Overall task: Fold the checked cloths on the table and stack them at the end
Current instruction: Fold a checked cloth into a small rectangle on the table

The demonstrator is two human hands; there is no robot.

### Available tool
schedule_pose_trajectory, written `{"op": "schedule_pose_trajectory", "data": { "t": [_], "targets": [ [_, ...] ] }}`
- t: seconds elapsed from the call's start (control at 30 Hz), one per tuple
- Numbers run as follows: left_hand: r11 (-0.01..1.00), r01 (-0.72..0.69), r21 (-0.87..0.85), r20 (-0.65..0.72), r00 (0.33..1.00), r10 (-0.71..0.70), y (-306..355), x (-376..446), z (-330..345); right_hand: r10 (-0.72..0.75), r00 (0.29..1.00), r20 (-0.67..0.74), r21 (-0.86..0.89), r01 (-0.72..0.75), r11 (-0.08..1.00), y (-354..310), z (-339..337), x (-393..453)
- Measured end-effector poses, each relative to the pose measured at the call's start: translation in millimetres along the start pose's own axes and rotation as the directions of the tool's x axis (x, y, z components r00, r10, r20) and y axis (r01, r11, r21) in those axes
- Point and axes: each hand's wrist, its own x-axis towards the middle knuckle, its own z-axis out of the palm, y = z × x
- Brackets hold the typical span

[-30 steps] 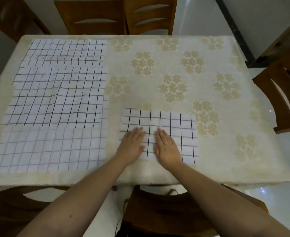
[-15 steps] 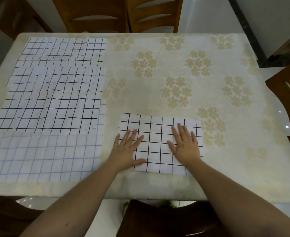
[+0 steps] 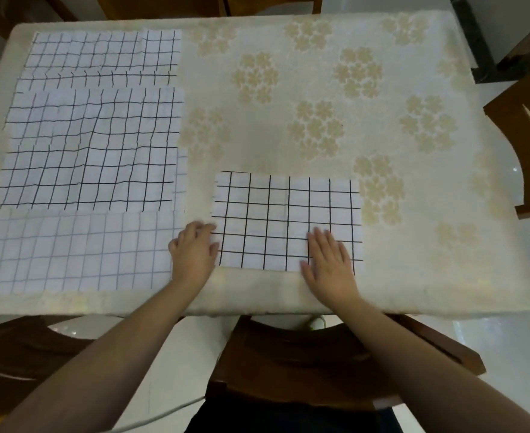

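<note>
Seen from above: a table under a cream tablecloth with pale floral clusters (image 3: 316,129). Near the front edge, a small folded white cloth with a bold black grid (image 3: 285,220). Right hand (image 3: 329,260) laid flat on its near right part, fingers straight. Left hand (image 3: 194,248) at its left edge, fingers curled and blurred, grasp unclear. Along the left side, three unfolded white checked cloths (image 3: 91,148) overlapping. Brown wooden chairs (image 3: 523,135) around.

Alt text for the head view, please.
A person's left hand and right hand press a folded checked cloth flat near the table's front edge. Three unfolded checked cloths lie spread along the left.
</note>
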Motion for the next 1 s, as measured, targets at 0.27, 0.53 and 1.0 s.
{"op": "schedule_pose_trajectory", "data": {
  "t": [0.27,0.53,1.0],
  "targets": [
    [0.869,0.394,-0.298,0.109,0.919,-0.379,-14,-22,-7,-0.121,0.992,0.022,0.013,0.121,0.993,-53,8,-28],
    [0.847,0.475,-0.239,0.334,0.859,-0.387,-5,-26,-17,-0.073,0.996,-0.051,0.142,0.079,0.987,-64,8,-40],
    [0.6,0.34,-0.724,0.33,0.935,-0.132,42,-41,-57,-0.112,0.977,0.18,0.305,0.053,0.951,-52,-16,-42]
  ]
}}
